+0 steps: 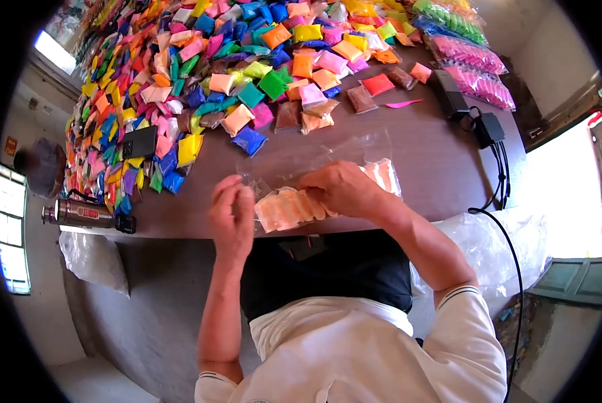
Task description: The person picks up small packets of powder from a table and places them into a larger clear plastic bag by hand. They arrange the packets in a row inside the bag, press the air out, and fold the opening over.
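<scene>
A clear plastic bag lies at the table's near edge, with a row of peach-coloured packets inside it. My right hand reaches over the bag, its fingers closed on the bag and packets near the middle; the fingertips are partly hidden. Just beyond the bag's left end, my left hand is raised with its fingers curled together. Whatever is between those fingers, if anything, does not show.
A large heap of colourful small packets covers the far and left table. Bundled pink packs, a black device and an adapter with cables are at right. A pink plastic tool, phone and flask lie around.
</scene>
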The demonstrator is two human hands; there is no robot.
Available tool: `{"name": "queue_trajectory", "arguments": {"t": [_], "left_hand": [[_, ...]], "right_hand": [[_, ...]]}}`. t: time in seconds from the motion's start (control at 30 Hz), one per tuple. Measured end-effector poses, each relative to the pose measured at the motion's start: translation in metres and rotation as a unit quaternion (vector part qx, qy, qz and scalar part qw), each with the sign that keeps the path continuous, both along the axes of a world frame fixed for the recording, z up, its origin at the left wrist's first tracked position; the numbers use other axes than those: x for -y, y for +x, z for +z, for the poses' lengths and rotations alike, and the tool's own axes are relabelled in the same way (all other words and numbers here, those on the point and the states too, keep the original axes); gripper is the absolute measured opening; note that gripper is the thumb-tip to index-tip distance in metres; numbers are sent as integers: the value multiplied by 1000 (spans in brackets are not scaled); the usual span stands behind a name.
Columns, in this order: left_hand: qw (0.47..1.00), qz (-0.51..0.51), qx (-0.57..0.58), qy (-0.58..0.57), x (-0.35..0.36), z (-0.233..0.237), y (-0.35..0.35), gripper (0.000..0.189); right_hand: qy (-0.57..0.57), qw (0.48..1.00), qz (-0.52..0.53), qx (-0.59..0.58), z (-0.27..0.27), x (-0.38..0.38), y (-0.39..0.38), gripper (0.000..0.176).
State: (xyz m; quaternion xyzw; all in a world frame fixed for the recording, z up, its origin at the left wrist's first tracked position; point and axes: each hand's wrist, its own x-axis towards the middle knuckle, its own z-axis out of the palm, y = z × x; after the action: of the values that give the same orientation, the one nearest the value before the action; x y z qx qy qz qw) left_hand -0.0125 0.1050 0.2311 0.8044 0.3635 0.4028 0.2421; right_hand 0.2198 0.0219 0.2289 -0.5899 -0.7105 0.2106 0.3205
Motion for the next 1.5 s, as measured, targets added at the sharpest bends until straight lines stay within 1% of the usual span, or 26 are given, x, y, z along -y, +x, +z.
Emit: {"name": "queue_trajectory", "arguments": {"t": [0.03, 0.07, 0.13, 0.27, 0.3, 0.33, 0.37, 0.4, 0.5, 0.57, 0.6, 0.67, 0.7, 0.73, 0.8, 0.83, 0.87, 0.93, 1.0, 1.03, 1.1, 1.13, 1.2, 1.33, 1.4, 1.5], "left_hand": [[999, -4, 2, -38, 5, 4, 14, 27], [999, -8, 4, -38, 3, 0, 23, 27], [993, -93, -75, 13, 2, -8, 42, 29], [989, -114, -92, -29, 16, -14, 52, 34], [987, -119, -106, -18, 15, -20, 48, 41], [987, -121, -103, -23, 13, -21, 47, 41], [987, -121, -99, -40, 13, -22, 47, 40], [987, -121, -95, -55, 12, -22, 48, 39], [988, -121, -75, -62, 12, -20, 52, 31], [988, -120, -64, -75, 13, -20, 54, 27], [988, -120, -54, -83, 13, -21, 54, 27], [987, -120, -44, -92, 14, -22, 54, 26], [988, -121, -43, -88, 14, -22, 53, 26], [988, -120, -44, -84, 14, -22, 53, 26], [989, -117, -42, -80, 14, -23, 52, 26], [990, -116, -40, -76, 14, -24, 52, 26], [990, -115, -40, -75, 15, -24, 52, 26], [990, -111, -36, -79, 16, -24, 54, 26], [989, -114, -42, -83, 15, -22, 53, 26], [988, -116, -49, -90, 15, -22, 52, 27], [988, -121, -49, -79, 14, -23, 51, 26], [988, -129, -49, -68, 14, -24, 51, 26], [988, -127, -53, -66, 15, -23, 51, 26], [989, -121, -62, -53, 15, -22, 52, 24], [990, -118, -59, -54, 15, -22, 51, 24], [990, -116, -54, -59, 16, -25, 51, 23]], "right_hand": [[9, 1000, -4, -4, -2, 0, -1, 19], [9, 1000, -7, -2, -4, 0, -1, 19], [35, 999, -24, 1, -6, 0, -1, 12], [34, 999, -27, 17, -1, 5, 14, 11], [88, 994, -59, 0, 0, 6, 24, 11], [140, 986, -90, -18, 9, 7, 32, 11], [68, 985, -154, -38, 25, 18, 46, 13], [3, 979, -192, -69, 48, 27, 59, 21], [-6, 970, -222, -97, 57, 46, 91, 25], [-29, 986, -163, -13, 57, 57, 98, 37], [-29, 986, -162, -11, 55, 60, 96, 37], [-10, 993, -106, 50, 41, 64, 88, 49], [13, 995, -80, 50, 28, 63, 89, 53], [14, 996, -79, 50, 18, 62, 87, 53], [-15, 997, -60, 40, 5, 59, 83, 45], [-14, 997, -58, 40, 1, 59, 84, 45], [-17, 998, -53, 41, -2, 60, 88, 41], [-19, 998, -49, 43, 3, 58, 90, 37], [-123, 991, -48, 35, 15, 56, 90, 34], [-123, 991, -47, 35, 23, 56, 88, 34], [-140, 983, -111, 37, 34, 57, 81, 40], [-142, 983, -108, 36, 32, 55, 79, 40], [14, 996, -64, 62, 27, 50, 73, 43], [24, 997, -42, 54, 12, 38, 60, 41], [-88, 995, 1, 52, 9, 32, 62, 41], [-91, 995, 19, 34, 2, 32, 66, 40]]}}
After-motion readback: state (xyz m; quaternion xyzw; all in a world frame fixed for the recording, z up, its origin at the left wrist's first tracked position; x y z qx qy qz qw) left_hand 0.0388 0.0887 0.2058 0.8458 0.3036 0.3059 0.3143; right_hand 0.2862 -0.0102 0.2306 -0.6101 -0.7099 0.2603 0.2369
